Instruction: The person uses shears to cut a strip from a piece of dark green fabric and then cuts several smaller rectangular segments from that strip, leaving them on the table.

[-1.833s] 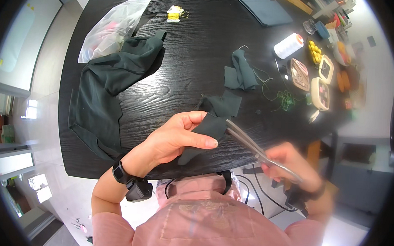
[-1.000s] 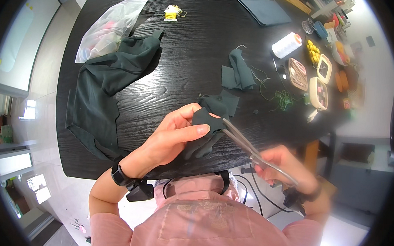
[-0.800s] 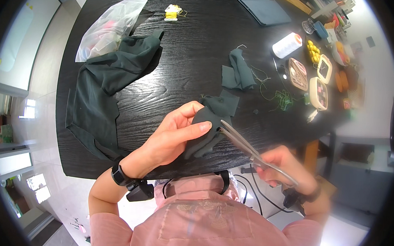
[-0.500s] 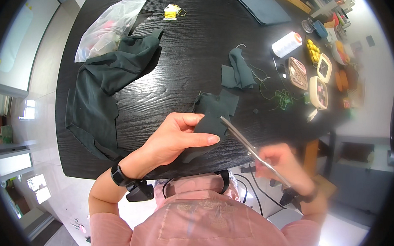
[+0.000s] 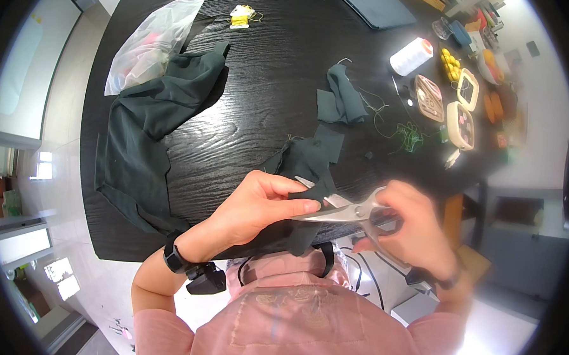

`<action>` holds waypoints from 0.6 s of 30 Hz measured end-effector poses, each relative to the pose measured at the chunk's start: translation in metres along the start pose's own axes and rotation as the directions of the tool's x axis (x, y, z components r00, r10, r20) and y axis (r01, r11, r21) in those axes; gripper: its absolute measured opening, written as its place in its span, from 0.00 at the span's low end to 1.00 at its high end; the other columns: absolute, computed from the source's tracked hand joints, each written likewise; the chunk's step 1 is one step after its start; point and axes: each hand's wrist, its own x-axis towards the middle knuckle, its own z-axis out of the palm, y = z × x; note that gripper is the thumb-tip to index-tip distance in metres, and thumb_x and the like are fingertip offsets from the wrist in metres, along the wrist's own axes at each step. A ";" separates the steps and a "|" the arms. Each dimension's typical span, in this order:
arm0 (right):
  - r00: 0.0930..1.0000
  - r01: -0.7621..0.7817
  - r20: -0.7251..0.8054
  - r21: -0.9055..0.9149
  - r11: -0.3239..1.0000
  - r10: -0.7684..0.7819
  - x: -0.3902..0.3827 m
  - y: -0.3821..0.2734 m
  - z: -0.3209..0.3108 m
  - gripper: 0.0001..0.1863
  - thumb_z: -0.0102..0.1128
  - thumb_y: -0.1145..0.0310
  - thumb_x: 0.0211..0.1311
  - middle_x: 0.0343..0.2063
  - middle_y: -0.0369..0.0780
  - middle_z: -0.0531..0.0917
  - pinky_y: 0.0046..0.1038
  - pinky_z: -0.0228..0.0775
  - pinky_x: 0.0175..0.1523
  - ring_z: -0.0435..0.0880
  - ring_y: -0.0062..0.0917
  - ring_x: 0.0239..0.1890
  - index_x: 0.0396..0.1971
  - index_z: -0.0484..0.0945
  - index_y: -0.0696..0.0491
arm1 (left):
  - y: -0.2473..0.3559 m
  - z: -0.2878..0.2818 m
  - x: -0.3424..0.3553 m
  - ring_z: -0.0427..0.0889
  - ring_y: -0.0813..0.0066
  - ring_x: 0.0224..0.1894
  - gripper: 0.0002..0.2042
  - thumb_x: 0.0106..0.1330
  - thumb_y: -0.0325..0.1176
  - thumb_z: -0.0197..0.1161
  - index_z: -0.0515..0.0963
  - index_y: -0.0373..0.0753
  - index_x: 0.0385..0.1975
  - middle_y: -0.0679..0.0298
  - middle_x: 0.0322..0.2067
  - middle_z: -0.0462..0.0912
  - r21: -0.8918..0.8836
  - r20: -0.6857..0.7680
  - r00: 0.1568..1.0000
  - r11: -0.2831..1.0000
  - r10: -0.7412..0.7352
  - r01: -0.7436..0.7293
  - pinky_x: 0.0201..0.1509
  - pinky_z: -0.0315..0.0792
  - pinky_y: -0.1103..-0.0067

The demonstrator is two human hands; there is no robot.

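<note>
My left hand (image 5: pixel 261 205) pinches a dark green fabric piece (image 5: pixel 302 236) near the table's front edge, its thumb lying near the fabric's top and a flap hanging down. My right hand (image 5: pixel 409 227) grips steel scissors (image 5: pixel 359 211) by the handles; their blades are parted, pointing left across the held fabric beside my left thumb. Just beyond lie crumpled green scraps (image 5: pixel 307 156), and a smaller rolled scrap (image 5: pixel 345 97) with loose threads rests farther back. A large dark green cloth (image 5: pixel 140 139) spreads over the left of the black table (image 5: pixel 237 86).
A clear bag (image 5: pixel 150 48) and yellow floss (image 5: pixel 239 17) lie at back left. On the right are a tablet (image 5: pixel 374 5), white thread cone (image 5: pixel 409 56), yellow cluster (image 5: pixel 450 64), sewing cases (image 5: pixel 429 98), tangled green thread (image 5: pixel 408 137) and assorted clutter. Cables hang below the front edge.
The scissors have turned from pointing up-left to nearly level, with blades spread wider around the fabric. My right hand has risen; my left hand and held piece have shifted down and slightly right.
</note>
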 end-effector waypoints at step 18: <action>0.991 -0.042 -0.131 -0.058 0.997 0.034 -0.030 0.015 0.006 0.19 0.76 0.74 0.28 0.19 0.37 0.74 0.26 0.66 0.24 0.74 0.28 0.20 0.24 0.75 0.55 | -0.006 -0.001 0.001 0.82 0.82 0.37 0.10 0.58 0.17 0.65 0.75 0.32 0.39 0.66 0.34 0.80 -0.176 -0.001 0.992 0.976 0.129 -0.127 0.40 0.75 0.88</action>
